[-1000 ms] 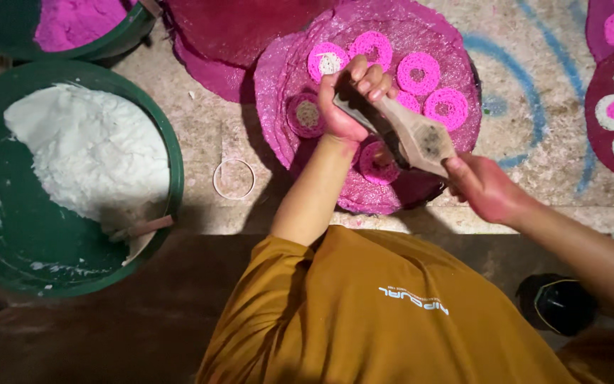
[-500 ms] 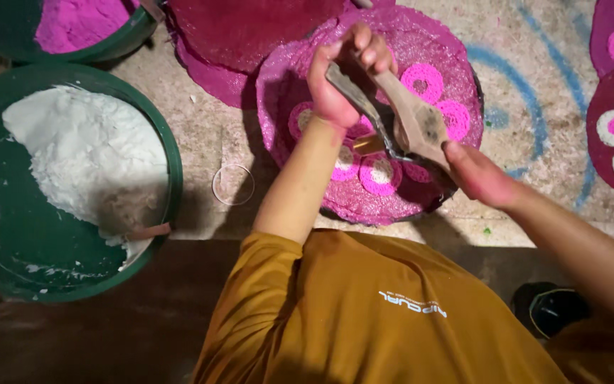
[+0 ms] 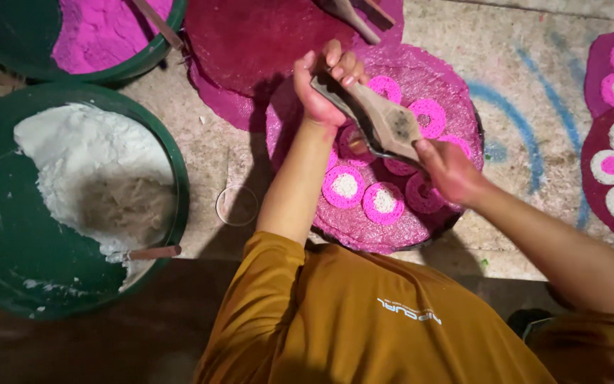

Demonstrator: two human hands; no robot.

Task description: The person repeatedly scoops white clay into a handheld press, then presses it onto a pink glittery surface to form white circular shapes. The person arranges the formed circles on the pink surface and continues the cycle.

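Both hands close on a carved wooden mould point(image 3: 381, 122), long and leaf-shaped: the left hand point(image 3: 325, 89) wraps its far end in a full grip, the right hand point(image 3: 449, 171) pinches the near tip. Just below it lies a round, rough magenta tray point(image 3: 456, 92) carrying pink-rimmed, white-centred ring cakes point(image 3: 345, 186). Well left of the grip, a green basin point(image 3: 175, 178) holds powdery white flour point(image 3: 79, 153).

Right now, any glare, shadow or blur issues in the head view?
Head view: sharp, no glare; the left hand and right hand hold a wooden mould in focus; the arm's shadow darkens the floor by the pink tray; bottom edge dim.
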